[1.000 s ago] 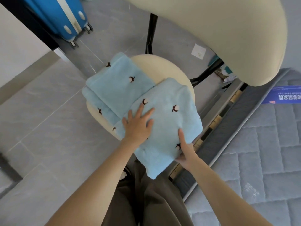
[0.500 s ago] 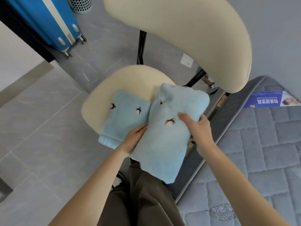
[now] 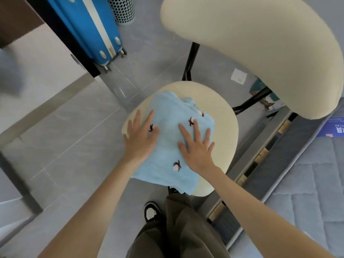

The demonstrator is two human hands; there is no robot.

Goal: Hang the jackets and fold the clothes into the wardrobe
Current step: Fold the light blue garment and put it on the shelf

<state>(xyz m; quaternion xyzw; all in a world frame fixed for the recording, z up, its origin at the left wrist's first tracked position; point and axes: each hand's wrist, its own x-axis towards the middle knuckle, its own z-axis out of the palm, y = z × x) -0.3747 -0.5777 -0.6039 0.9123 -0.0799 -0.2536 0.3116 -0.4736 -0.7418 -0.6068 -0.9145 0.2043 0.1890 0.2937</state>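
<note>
The folded light-blue garment (image 3: 167,146), a plush fabric with small dark embroidered motifs, is laid on the round seat of a cream chair (image 3: 219,112). Its near edge overhangs the front rim of the seat.

The grey tiled floor (image 3: 74,146) is seen beneath everything. The chair's curved backrest (image 3: 260,53) is carried on black metal struts and fills the upper right of the view. A grey quilted mattress (image 3: 307,183) is located to the right of the chair, and a blue printed label (image 3: 333,127) is seen at its upper edge. A blue suitcase (image 3: 89,23) with a white stripe is stood at the upper left. Olive-brown trousers (image 3: 182,229) are seen at the bottom, below the seat.

The left hand (image 3: 140,140) is laid flat over the garment's left edge, with fingers straight and spread. The right hand (image 3: 197,148) is laid flat on the garment's right part, likewise spread. Nothing is gripped by either hand; the cloth is only pressed.

A perforated pale bin (image 3: 122,10) is placed just beside the suitcase. A black-and-white shoe (image 3: 151,213) is seen beside the trousers. A small white paper scrap (image 3: 238,76) lies on the floor behind the chair.
</note>
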